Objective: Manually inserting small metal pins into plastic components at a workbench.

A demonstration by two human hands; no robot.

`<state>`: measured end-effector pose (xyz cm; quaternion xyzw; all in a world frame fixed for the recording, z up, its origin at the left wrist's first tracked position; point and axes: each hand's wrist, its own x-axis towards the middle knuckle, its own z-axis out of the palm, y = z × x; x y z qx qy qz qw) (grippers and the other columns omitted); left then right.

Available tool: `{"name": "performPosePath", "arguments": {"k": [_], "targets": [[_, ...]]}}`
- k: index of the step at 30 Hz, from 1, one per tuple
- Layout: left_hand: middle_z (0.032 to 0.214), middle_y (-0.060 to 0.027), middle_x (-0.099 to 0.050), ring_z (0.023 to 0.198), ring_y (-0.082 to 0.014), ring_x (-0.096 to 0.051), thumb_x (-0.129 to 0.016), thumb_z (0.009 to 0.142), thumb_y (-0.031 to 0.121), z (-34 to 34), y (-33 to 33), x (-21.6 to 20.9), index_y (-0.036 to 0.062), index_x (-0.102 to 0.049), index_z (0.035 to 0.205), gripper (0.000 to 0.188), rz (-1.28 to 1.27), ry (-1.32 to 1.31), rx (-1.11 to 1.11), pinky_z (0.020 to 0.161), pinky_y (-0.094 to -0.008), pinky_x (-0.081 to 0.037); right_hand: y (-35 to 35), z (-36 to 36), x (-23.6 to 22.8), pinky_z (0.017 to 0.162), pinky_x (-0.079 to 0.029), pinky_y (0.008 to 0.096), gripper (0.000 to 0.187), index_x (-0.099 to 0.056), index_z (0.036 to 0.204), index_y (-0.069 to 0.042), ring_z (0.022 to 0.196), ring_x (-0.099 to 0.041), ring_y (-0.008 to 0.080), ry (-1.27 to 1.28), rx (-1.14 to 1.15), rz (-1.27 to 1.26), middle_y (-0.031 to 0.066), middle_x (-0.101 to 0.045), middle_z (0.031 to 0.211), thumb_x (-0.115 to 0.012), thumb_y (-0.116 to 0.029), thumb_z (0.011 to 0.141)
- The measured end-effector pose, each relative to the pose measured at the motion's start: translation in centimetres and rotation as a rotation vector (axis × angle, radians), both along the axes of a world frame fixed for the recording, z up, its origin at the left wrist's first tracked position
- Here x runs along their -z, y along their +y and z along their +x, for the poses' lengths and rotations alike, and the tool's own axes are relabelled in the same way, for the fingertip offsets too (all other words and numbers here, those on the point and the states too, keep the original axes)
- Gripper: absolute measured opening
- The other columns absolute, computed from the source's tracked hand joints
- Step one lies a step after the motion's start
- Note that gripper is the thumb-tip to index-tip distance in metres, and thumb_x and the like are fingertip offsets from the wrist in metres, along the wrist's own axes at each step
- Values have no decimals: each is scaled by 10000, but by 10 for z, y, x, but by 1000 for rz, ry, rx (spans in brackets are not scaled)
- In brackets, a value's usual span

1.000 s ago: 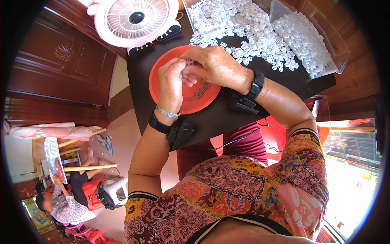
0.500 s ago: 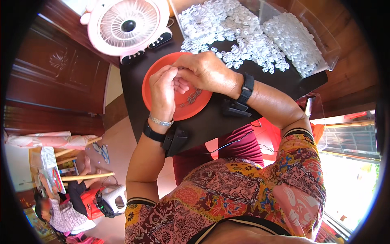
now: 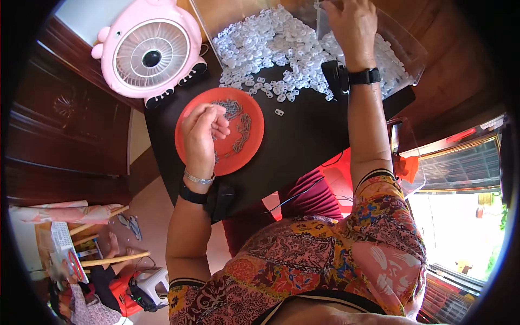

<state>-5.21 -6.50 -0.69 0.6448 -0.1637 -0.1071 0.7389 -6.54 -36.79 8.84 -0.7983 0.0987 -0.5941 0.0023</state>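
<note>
My left hand (image 3: 203, 125) hovers over an orange-red plate (image 3: 250, 154), its fingers curled in and pressed together. Whatever it may hold is hidden by the fingers. On the plate lie small grey metal screws (image 3: 244, 130), spread in loose heaps. My right hand (image 3: 355, 24) is stretched to the far right, above a clear bin (image 3: 417, 67) of small white plastic pieces (image 3: 392, 62). Its thumb stands apart from the fingers, and I see nothing in it. A larger heap of white pieces with holes (image 3: 265, 40) spreads over the table left of that hand.
A pink animal-shaped fan (image 3: 111, 67) stands at the far left of the dark table (image 3: 303, 135). One white piece (image 3: 279, 112) lies alone near the plate. At lower left, another person (image 3: 95, 306) sits near a white stool (image 3: 154, 284).
My right hand has left my left hand and swung far right, over the bin. My left hand stays above the plate, fingers curled. The view has shifted a little.
</note>
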Motion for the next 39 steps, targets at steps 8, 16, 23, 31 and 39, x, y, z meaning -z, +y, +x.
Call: {"name": "performPosePath", "arguments": {"k": [8, 16, 23, 31, 39], "targets": [[698, -65, -590, 581, -127, -563, -464, 910, 227, 3, 4, 3, 20, -608, 875, 254, 78, -14, 31, 546, -220, -422, 29, 32, 75, 676, -482, 367, 152, -661, 842, -62, 764, -613, 312, 963, -781, 116, 135, -646, 792, -594, -181, 776], [697, -61, -589, 575, -122, -557, -456, 915, 229, 1, 1, 1, 16, -609, 867, 267, 112, 2, 54, 541, -217, -423, 34, 32, 93, 689, -482, 434, 161, -656, 736, -70, 765, -613, 350, 1175, -573, 46, 137, -645, 756, -526, -164, 715], [667, -31, -584, 547, -96, -539, -483, 899, 206, 0, -1, 1, 27, -624, 827, 239, 75, 19, 47, 507, -199, -405, 34, 39, 103, 687, -485, 424, 158, -666, 773, -86, 788, -618, 337, 1138, -517, 13, 135, -652, 784, -546, -165, 708], [660, -27, -579, 543, -90, -533, -480, 907, 205, 1, -3, 3, 28, -619, 826, 238, 76, 33, 58, 501, -196, -401, 35, 42, 106, 658, -476, 400, 167, -653, 782, -61, 749, -616, 323, 1186, -700, 118, 135, -645, 757, -615, -148, 644], [665, -27, -578, 547, -89, -535, -487, 909, 209, 1, -1, 4, 27, -616, 843, 233, 85, 25, 54, 497, -194, -402, 62, 32, 85, 707, -476, 227, 145, -611, 948, 1, 765, -581, 77, 1106, -1184, 617, 28, -644, 839, -645, -63, 822]]}}
